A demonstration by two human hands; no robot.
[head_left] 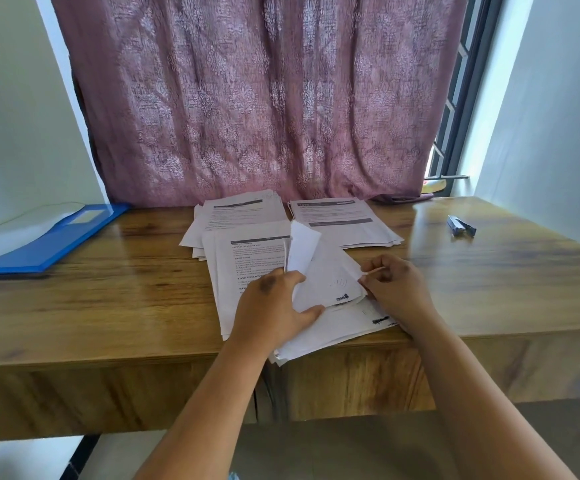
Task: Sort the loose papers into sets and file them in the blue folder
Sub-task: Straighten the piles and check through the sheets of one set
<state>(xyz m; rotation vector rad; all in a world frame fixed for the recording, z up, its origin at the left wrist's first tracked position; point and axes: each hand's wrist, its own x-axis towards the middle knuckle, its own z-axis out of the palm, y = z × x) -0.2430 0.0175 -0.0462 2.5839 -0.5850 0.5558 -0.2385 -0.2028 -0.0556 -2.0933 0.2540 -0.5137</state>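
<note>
The blue folder (44, 237) lies open at the far left of the surface (136, 296), well apart from the papers. 2 sorted sets sit by the curtain (247, 98): the left set (240, 209) and the right set (337, 216). Nearer, the loose stack (247, 271) hangs over the front edge. The left hand (271, 306) presses on it, fingers spread, thumb under a lifted sheet (316, 268) that is bent upward. The right hand (395, 289) pinches that sheet's right edge between curled fingers.

Risks, as I judge them: the bent sheet could crease or tear if pulled against the left thumb, and the overhanging stack could slide off if that hand lifts.

A stapler (461, 227) lies far right, clear of everything; nothing blocks the way to the folder.
</note>
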